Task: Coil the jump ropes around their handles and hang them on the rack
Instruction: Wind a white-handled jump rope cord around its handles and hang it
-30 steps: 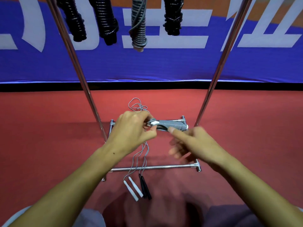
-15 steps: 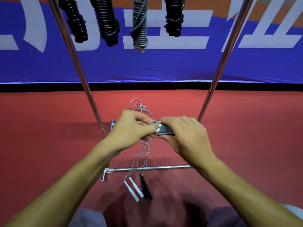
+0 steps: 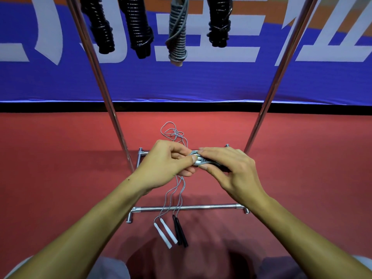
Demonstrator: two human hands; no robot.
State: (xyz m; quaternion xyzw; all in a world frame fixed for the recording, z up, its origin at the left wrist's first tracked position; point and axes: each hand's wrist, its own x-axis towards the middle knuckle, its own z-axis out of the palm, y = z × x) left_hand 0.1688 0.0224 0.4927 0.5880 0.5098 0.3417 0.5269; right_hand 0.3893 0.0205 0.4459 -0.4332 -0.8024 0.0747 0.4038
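A grey jump rope bundle (image 3: 199, 160), coiled round its handles, lies between both hands above the rack's base. My left hand (image 3: 167, 164) pinches its left end with thumb and fingers. My right hand (image 3: 229, 170) wraps over the rest of the bundle and hides most of it. Two more ropes lie on the red floor: white handles (image 3: 165, 234) and black handles (image 3: 179, 231) near me, their thin grey cords (image 3: 173, 131) running under my hands to a loose tangle beyond. Several coiled ropes hang above: black coils (image 3: 138, 27) and a grey coil (image 3: 178, 37).
The chrome rack has two slanted uprights, a left upright (image 3: 106, 101) and a right upright (image 3: 267, 109), and a near base bar (image 3: 201, 208) on the red floor. A blue banner (image 3: 201, 81) covers the wall behind. My knees show at the bottom edge.
My right hand moved from under the bundle's right end to grip over the bundle, covering it. My left hand kept its pinch on the left end. The floor ropes did not move.
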